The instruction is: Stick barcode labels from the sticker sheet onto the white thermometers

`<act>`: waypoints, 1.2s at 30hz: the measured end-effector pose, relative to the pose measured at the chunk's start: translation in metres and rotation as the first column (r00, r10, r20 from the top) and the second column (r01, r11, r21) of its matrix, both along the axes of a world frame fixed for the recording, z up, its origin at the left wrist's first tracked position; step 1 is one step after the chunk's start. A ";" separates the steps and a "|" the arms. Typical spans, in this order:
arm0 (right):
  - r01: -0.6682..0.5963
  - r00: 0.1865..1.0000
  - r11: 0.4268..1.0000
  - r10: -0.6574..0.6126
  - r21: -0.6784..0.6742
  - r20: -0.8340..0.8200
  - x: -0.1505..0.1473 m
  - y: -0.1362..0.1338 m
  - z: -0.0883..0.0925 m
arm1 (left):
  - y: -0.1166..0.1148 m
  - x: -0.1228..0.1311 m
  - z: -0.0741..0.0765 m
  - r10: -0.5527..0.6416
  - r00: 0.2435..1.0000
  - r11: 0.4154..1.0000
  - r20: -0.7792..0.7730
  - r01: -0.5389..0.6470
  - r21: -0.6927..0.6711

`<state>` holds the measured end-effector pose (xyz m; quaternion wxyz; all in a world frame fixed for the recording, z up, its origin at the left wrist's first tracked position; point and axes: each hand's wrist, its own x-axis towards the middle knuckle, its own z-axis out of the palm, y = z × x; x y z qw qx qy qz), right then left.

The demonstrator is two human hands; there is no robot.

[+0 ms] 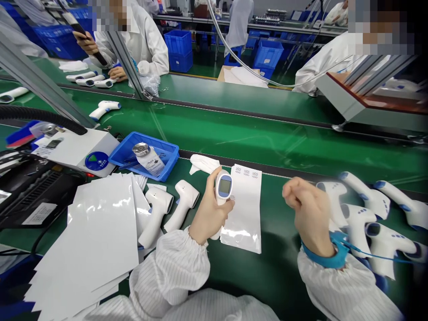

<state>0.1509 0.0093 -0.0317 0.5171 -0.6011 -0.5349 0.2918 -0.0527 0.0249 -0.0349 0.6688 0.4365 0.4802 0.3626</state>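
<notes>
- The label sheet (245, 218) lay flat on the green table (277, 267).
- The left hand (210, 211) was wrapped around a white thermometer (220, 196), at the left edge of the label sheet.
- Its thumb went across the front, under the small screen (225, 185), and one finger reached up the side.
- The screen faced the person.
- The right hand (309, 209) was up, to the right of the label sheet, with its fingers curled in like a loose fist. I could not tell if it pinched something tiny.
- A blue band (324, 255) went around that wrist.
- More thermometers (357, 218) lay in a bunch, well to the right of the label sheet, close by the right hand.
- Two others (182, 203) lay left of the label sheet.
- A white cloth (204, 163) sat just past the sheet's far left corner.
</notes>
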 end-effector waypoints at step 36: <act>-0.234 0.942 0.972 0.232 0.020 -0.241 -0.049 0.005 -0.010 | -0.016 0.024 -0.004 -0.039 0.987 0.999 0.155 0.042 -0.020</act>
